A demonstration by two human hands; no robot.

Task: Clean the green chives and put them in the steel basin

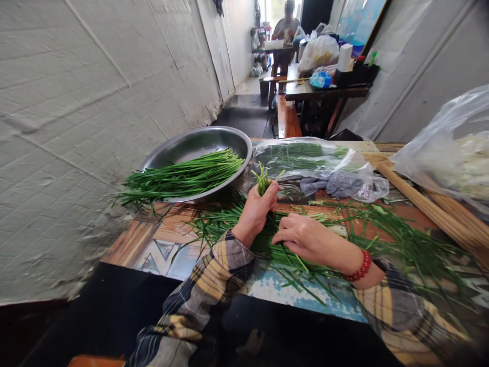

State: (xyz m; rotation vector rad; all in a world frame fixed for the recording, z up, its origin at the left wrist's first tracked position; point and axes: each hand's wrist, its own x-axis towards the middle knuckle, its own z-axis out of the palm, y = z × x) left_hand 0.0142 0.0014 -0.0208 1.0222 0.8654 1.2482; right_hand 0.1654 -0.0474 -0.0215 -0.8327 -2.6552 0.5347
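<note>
My left hand (256, 209) is closed around a small bunch of garlic chives (263, 178), with the pale stem ends sticking up above the fist. Just right of it, my right hand (301, 235) is curled, its fingers pinching at green leaves below the bunch; the fingertips are partly hidden. Under both hands lies a loose heap of garlic chives (217, 220) on the patterned tabletop (122, 242). Beyond the left hand, a wide metal basin (225, 135) holds a neat pile of garlic chives (191, 173), leaf ends hanging over its rim.
A clear plastic bag (317, 155) of greens lies behind my hands, beside a grey cloth (332, 184). Scattered leaves (405, 234), wooden sticks (416, 199) and another plastic bag (458, 137) are at right. A white wall (76, 127) borders the left. A person (286, 28) sits far back.
</note>
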